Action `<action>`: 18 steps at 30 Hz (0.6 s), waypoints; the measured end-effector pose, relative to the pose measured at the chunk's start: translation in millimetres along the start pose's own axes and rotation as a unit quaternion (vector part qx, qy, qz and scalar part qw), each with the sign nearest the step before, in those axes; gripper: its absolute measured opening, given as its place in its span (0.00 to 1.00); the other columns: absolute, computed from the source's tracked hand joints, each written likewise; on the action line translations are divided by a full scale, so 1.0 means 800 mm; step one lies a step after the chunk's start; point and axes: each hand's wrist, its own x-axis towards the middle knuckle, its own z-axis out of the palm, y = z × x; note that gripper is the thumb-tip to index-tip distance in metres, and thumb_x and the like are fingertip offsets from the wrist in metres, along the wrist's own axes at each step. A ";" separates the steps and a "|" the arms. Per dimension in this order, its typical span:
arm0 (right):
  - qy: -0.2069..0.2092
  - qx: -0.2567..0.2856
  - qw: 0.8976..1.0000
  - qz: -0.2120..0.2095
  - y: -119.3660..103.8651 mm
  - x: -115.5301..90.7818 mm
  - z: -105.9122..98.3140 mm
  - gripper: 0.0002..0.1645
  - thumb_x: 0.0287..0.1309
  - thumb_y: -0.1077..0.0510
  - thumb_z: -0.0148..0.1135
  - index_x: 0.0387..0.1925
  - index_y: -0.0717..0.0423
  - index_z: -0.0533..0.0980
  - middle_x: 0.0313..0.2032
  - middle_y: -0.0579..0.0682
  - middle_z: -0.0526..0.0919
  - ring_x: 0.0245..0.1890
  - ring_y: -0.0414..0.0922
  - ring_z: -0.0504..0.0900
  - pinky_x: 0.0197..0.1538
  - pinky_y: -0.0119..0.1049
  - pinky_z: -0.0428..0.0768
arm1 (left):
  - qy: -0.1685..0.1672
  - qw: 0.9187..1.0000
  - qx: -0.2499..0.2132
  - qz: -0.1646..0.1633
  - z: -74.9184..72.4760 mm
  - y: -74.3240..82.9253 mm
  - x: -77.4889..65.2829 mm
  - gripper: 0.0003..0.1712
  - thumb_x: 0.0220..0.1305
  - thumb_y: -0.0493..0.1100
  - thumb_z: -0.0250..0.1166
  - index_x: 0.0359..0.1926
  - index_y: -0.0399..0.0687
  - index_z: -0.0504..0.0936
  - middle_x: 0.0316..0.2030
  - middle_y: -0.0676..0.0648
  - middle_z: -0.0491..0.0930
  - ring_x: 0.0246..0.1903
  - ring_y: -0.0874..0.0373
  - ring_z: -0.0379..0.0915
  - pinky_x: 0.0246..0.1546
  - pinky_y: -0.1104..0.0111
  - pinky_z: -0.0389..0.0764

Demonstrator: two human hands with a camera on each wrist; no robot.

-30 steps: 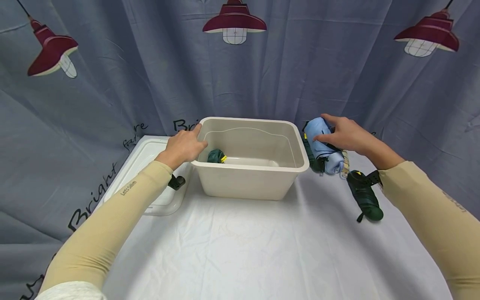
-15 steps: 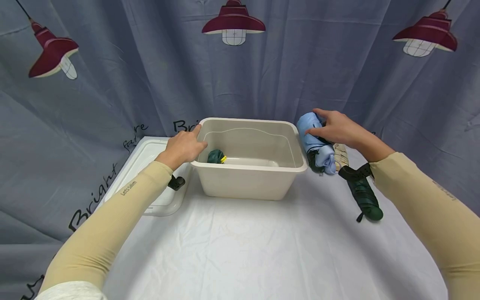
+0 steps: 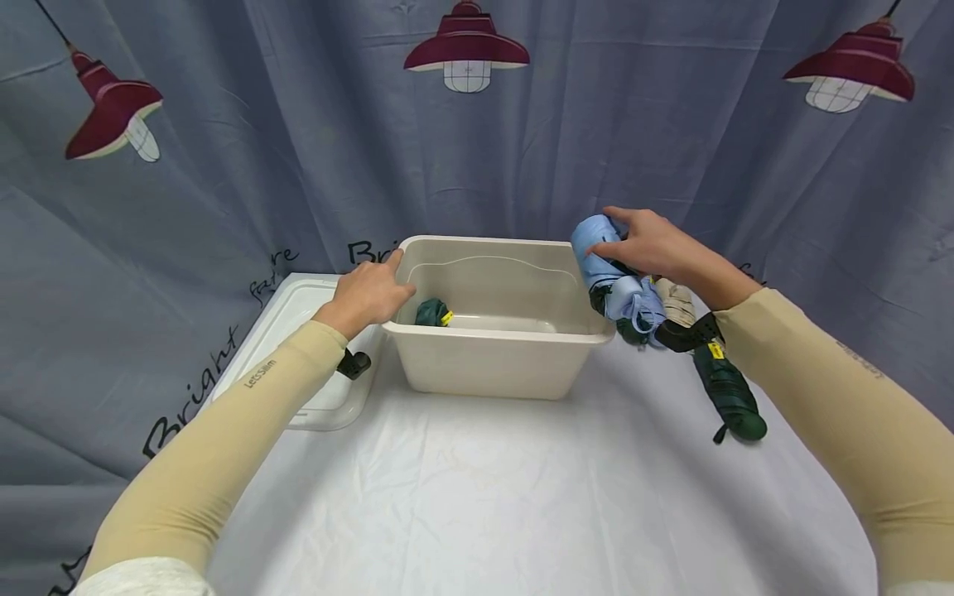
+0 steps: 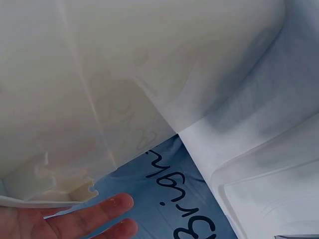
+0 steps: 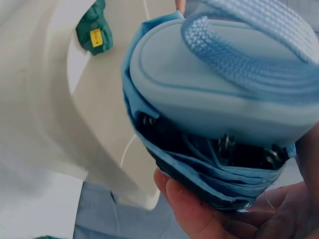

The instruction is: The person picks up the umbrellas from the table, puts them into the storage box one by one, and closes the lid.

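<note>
My right hand (image 3: 648, 242) grips a folded light-blue umbrella (image 3: 594, 240), holding it tilted over the right rim of a beige plastic box (image 3: 484, 364). The right wrist view shows the umbrella's handle end (image 5: 224, 64), wrist strap and metal rib tips, with fingertips curled beneath. My left hand (image 3: 367, 294) rests on the box's left rim; in the left wrist view its fingers (image 4: 94, 214) reach out straight below the rim. Inside the box at the left lies a dark green bundle with a yellow tag (image 3: 431, 312), partly hidden by the front wall.
Right of the box lie a beige folded umbrella (image 3: 676, 302) and a dark green folded umbrella (image 3: 730, 393). More dark green material (image 3: 629, 333) shows beneath the blue umbrella. A white lid (image 3: 313, 294) lies left of the box. A grey-blue curtain (image 3: 633, 108) hangs behind the table.
My right hand has lifted the blue umbrella and carried it left, from beside the box to over its right rim. The left hand has stayed on the left rim.
</note>
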 end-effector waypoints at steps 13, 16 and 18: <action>-0.024 0.039 0.999 -0.001 -0.027 0.026 0.013 0.53 0.67 0.39 0.58 0.81 0.51 0.44 0.72 0.63 0.62 0.39 0.50 0.76 0.33 0.37 0.78 | -0.002 1.000 -0.002 -0.006 0.002 0.000 0.000 0.46 0.70 0.60 0.49 0.81 0.51 0.45 0.64 0.34 0.74 0.56 0.40 0.76 0.45 0.46 0.78; -0.024 0.044 0.999 0.001 -0.032 0.033 0.017 0.51 0.66 0.40 0.59 0.81 0.49 0.47 0.62 0.62 0.72 0.23 0.45 0.73 0.28 0.37 0.75 | -0.002 1.000 -0.003 -0.007 0.002 0.001 0.000 0.45 0.70 0.60 0.49 0.81 0.51 0.45 0.65 0.34 0.73 0.57 0.40 0.75 0.47 0.46 0.78; -0.028 0.049 0.998 0.001 -0.036 0.037 0.019 0.50 0.66 0.41 0.59 0.81 0.48 0.48 0.62 0.62 0.72 0.22 0.42 0.73 0.28 0.37 0.77 | -0.002 1.000 -0.004 -0.007 0.001 0.002 0.000 0.45 0.70 0.60 0.49 0.81 0.51 0.45 0.65 0.34 0.73 0.58 0.40 0.75 0.48 0.45 0.78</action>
